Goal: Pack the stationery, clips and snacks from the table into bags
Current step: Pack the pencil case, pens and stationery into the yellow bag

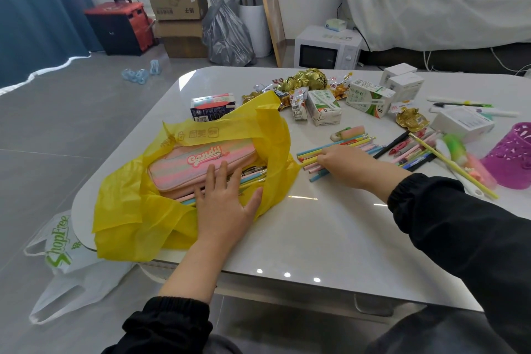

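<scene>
Pinning yellow bag open, left grip lies flat, fingers straight, on pencil case; right grip curled round pencils on bench, probably gathering them for loading.

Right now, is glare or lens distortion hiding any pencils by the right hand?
Head view: no; glare on the white table is small spots near the front edge and a streak beside the yellow bag; pencils under the right hand read sharp; head view's wide angle bows the table's edges.

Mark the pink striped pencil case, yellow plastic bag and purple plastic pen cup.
pink striped pencil case (184,172): head view, top face.
yellow plastic bag (123,204): head view, left flap.
purple plastic pen cup (511,161): head view, side wall.
</scene>
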Motion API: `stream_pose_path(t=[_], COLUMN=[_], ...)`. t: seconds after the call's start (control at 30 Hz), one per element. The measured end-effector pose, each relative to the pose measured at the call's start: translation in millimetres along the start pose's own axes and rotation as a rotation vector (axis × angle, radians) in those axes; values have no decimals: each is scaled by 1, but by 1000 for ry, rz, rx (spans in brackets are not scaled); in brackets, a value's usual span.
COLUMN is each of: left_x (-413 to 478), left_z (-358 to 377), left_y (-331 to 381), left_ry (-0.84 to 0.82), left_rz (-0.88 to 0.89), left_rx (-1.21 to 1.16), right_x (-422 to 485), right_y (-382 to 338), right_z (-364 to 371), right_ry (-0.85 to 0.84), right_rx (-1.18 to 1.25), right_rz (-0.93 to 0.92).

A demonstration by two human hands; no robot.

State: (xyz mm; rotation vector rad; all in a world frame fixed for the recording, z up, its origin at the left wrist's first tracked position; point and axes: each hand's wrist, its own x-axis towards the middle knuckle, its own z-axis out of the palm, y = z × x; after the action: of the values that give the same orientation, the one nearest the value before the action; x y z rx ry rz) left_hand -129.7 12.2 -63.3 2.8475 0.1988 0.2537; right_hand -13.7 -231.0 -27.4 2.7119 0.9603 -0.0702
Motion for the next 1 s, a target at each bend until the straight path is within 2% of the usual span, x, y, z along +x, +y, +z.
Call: stream_pose_path(t=[0.13, 0.27, 0.33, 0.5, 0.6, 0.7, 0.8, 0.93, 1.0], left_x=[0, 0, 0, 0, 0, 0, -1, -1, -1], left_z=[-1, -1, -1, -2, -2, -3, -3, -3, -3], left_y=[0, 0, -1, -1, -1, 0, 0, 0, 0], left_ry=[-1, -7, -7, -14, -14, -26, -34, -34, -36], left_rz=[1, 0, -1, 1, 0, -2, -4, -8, -9], left_rx=[-8, -23, -24, -29, -35, -36, -28, -17, -16], right_x=[1, -6, -10, -11, -11, -6, 5, 13, 13], right_y=[-3, -9, -11, -20, -31, -36, -31, -25, -25], right_z=[3, 14, 14, 2, -17, -41, -54, -59, -60], right_ry=[70, 215, 299, 369, 572, 703, 809, 800, 768], right_rx=[-99, -32, 105, 471, 764, 1091, 1232, 1710, 1774], right_rz=[-57, -64, -39, 107, 197, 298, 401, 562, 561])
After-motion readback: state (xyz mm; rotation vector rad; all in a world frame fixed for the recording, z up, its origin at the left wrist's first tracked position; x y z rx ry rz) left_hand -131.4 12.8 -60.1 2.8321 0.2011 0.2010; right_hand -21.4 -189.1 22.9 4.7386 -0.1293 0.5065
